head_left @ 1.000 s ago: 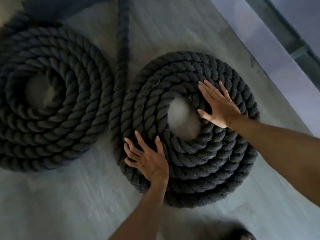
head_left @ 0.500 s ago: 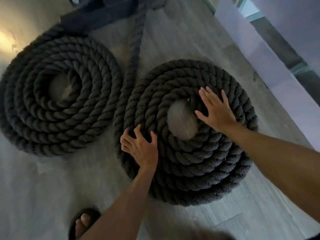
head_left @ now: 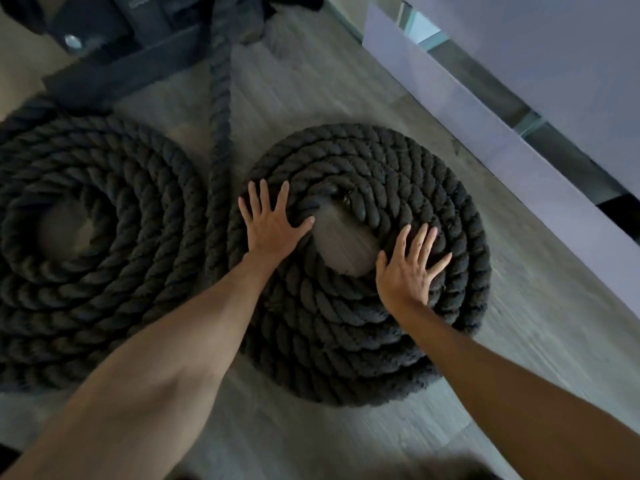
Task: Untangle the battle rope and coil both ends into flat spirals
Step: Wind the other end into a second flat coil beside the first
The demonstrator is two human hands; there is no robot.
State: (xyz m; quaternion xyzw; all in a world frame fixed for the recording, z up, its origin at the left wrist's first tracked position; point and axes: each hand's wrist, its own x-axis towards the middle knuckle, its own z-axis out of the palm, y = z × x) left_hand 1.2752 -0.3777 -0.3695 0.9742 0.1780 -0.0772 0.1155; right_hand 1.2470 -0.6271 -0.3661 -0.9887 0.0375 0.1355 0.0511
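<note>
Two flat spirals of thick black battle rope lie side by side on the floor. The right spiral (head_left: 349,337) has a bare floor patch at its centre. My left hand (head_left: 272,225) rests flat with spread fingers on its inner left turns. On the inner right turns lies my right hand (head_left: 407,270), palm down, fingers apart. Neither hand grips anything. The left spiral (head_left: 114,271) runs off the frame's left edge. Between the spirals a straight run of rope (head_left: 221,109) leads up to a dark anchor.
A dark metal frame base (head_left: 121,60) with a bolt stands at the top left, where the rope runs. A pale wall skirting (head_left: 485,133) runs diagonally along the right. The floor (head_left: 311,441) is grey wood-look plank.
My left hand has slid from the spiral's lower left up to its inner left turns. My right hand has moved from the upper right down to the lower right. The view has tilted forward.
</note>
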